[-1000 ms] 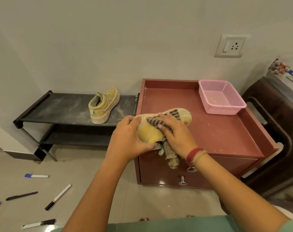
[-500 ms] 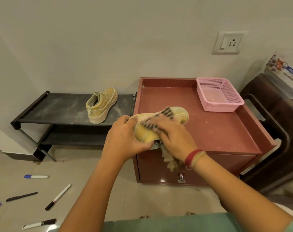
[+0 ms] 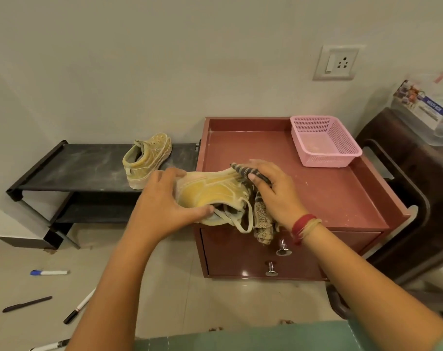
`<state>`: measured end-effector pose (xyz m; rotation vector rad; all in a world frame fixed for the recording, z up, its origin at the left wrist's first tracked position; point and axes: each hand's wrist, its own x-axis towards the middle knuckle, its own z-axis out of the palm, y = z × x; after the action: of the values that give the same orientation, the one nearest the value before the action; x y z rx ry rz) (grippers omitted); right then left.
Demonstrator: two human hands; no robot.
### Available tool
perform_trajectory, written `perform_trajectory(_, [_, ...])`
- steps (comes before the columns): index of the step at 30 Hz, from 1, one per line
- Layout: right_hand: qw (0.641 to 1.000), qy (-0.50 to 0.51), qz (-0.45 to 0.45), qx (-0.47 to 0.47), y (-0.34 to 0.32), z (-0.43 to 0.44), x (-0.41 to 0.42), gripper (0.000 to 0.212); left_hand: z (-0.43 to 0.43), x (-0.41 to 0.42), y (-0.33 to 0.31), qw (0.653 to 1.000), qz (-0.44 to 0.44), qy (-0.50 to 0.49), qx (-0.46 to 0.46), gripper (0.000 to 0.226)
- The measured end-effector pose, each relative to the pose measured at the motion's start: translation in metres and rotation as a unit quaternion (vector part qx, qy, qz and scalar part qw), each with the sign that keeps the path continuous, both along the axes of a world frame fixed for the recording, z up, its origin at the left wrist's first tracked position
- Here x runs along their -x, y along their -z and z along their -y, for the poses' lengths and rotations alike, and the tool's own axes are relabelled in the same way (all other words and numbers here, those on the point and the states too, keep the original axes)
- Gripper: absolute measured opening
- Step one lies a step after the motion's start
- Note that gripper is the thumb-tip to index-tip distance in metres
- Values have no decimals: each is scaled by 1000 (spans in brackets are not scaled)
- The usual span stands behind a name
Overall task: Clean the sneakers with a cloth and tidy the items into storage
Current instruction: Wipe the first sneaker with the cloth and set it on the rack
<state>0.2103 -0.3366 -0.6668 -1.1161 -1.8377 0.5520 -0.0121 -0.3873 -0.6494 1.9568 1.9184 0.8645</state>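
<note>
The yellow sneaker (image 3: 210,191) is held on its side between both hands, over the front left corner of a red cabinet (image 3: 329,193); whether it rests on the top cannot be told. One end is gripped by the left hand (image 3: 162,206), with the fingers wrapped over the upper and the thumb tucked under at the opening. A striped cloth (image 3: 262,221) is pressed against the other end by the right hand (image 3: 276,191), whose fingers and thumb are curled round the fabric. The loose tail of the cloth and a lace hang below the grip, in front of the cabinet's drawer face. Two metal knobs (image 3: 283,248) are seen just beneath that hanging tail. Beyond the grip and to its right, a pink basket (image 3: 324,162) is set at the far right corner of the cabinet top, well apart from the hands; only its mesh floor is seen inside. To the left of the grip and a little beyond it, a second sneaker (image 3: 147,159) is stood upright on the top shelf of a dark shoe rack (image 3: 76,168), which adjoins the cabinet. Several markers (image 3: 49,272) are scattered on the floor, below and left of the left forearm.
</note>
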Motion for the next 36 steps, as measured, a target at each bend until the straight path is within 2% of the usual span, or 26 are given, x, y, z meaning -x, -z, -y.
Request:
perform_trajectory(2, [999, -17, -49, 6, 0, 3, 6, 29, 0, 3, 3, 999, 28, 20, 19, 87])
perform_trajectory(3, [998, -28, -42, 23, 2, 6, 12, 29, 0, 0, 5, 999, 21, 26, 20, 90])
perform_trajectory(6, [998, -23, 42, 37, 12, 13, 29, 30, -3, -14, 13, 1000, -19, 25, -2, 97])
perform_trajectory(10, [986, -132, 95, 20, 9, 16, 23, 34, -6, -14, 13, 993, -96, 58, -28, 98])
perform_trajectory(11, [985, -128, 119, 9, 13, 12, 15, 34, -6, -13, 13, 991, -115, 68, -30, 98])
perform_trajectory(13, [989, -52, 136, 26, 20, 1, -2, 34, -4, -14, 13, 988, -134, 71, -35, 96])
perform_trajectory(15, [993, 32, 99, 57, 21, -1, -9, 36, -5, -14, 13, 988, -136, 64, -32, 96])
perform_trajectory(16, [994, 34, 80, 61, 20, 2, -7, 37, -5, -14, 13, 989, -134, 60, -27, 97])
perform_trajectory(20, [987, -132, 86, 33, 17, 27, 8, 34, -8, -15, 12, 991, -124, 48, -16, 98])
perform_trajectory(21, [987, -125, 95, 32, 18, 21, 5, 35, -8, -17, 13, 991, -122, 44, -15, 98])
perform_trajectory(24, [995, -21, 77, 61, 16, 7, -6, 34, -9, -22, 13, 993, -120, 16, -17, 99])
perform_trajectory(28, [991, -110, 65, 48, 20, 23, 1, 34, -10, -24, 11, 992, -128, 15, -16, 102])
perform_trajectory(32, [996, 33, 17, 87, 20, 12, -5, 33, -10, -28, 9, 992, -121, -3, -19, 99])
perform_trajectory(36, [992, -95, -6, 85, 16, 36, 8, 34, -13, -26, 10, 992, -121, 5, -22, 95])
